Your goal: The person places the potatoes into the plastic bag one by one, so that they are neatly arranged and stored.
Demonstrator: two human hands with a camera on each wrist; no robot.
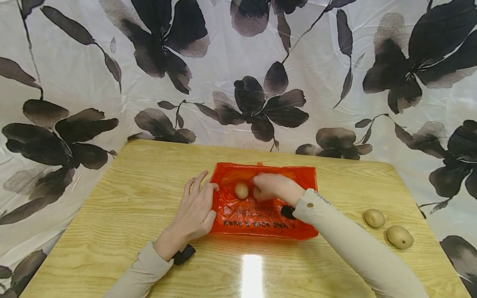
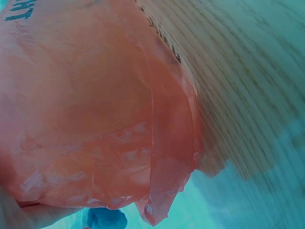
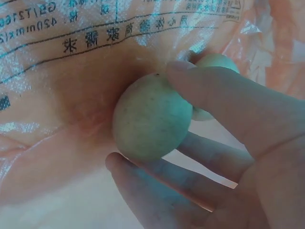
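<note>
A red plastic bag (image 1: pixel 246 211) with dark printing lies open-mouthed on the table. At its left edge is my left hand (image 1: pixel 195 205), thumb and index finger holding the rim, other fingers extended. The bag's side (image 2: pixel 95 95) fills much of the left wrist view. Inside the bag, my right hand (image 1: pixel 273 186) grips a potato (image 3: pixel 152 117), its thumb on one side and fingers curled around the other. A second potato (image 1: pixel 241 190) lies in the bag, just left of that hand; in the right wrist view the thumb partly hides it.
Two more potatoes, one smaller (image 1: pixel 374 218) and one larger (image 1: pixel 400 237), lie on the wooden table (image 1: pixel 123 198) to the right, beyond the right forearm. A floral cloth (image 1: pixel 223 62) hangs behind the table's far edge.
</note>
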